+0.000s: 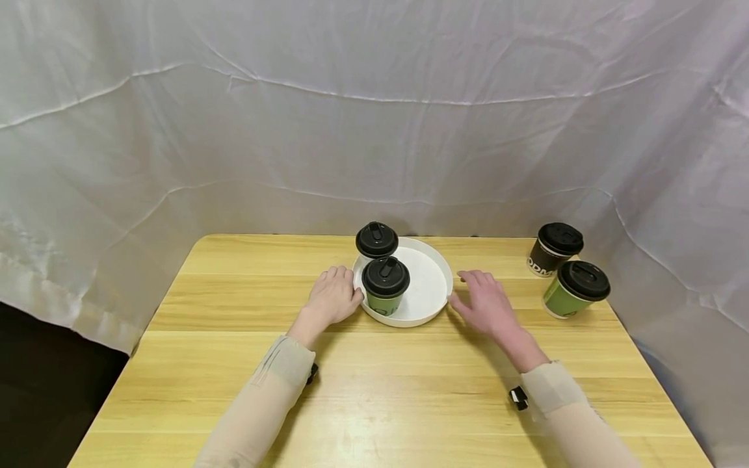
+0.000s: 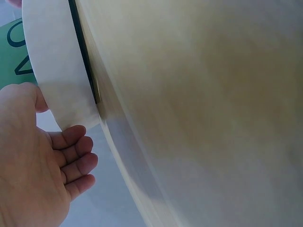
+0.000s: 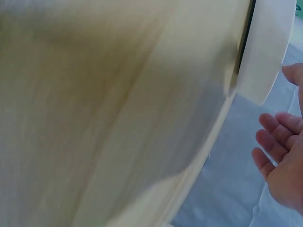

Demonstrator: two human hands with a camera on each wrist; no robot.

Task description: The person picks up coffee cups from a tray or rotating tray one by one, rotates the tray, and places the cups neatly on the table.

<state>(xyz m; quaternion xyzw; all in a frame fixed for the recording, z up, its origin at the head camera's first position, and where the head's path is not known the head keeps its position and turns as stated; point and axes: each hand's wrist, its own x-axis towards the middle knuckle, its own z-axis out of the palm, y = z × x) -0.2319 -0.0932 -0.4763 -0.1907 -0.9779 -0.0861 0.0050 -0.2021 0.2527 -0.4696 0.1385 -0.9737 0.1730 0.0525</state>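
A round white tray (image 1: 430, 286) lies on the wooden table and carries two lidded paper coffee cups on its left side. The nearer coffee cup (image 1: 384, 305) is green with a black lid; behind it, a second coffee cup (image 1: 376, 240) shows mostly its black lid. At the tray's left edge my left hand (image 1: 332, 298) pinches the rim, thumb over it and curled fingers against the outer wall (image 2: 59, 61). Beside the right edge, my right hand (image 1: 484, 304) has its thumb close to the rim, and its loosely bent fingers (image 3: 270, 125) are apart from the tray.
On the table's right stand a black coffee cup (image 1: 552, 253) with white lettering and a green coffee cup (image 1: 573, 292), both black-lidded. A pale cloth curtain (image 1: 374, 149) hangs behind and beside the wooden table (image 1: 386, 396). The tray lies near the back edge.
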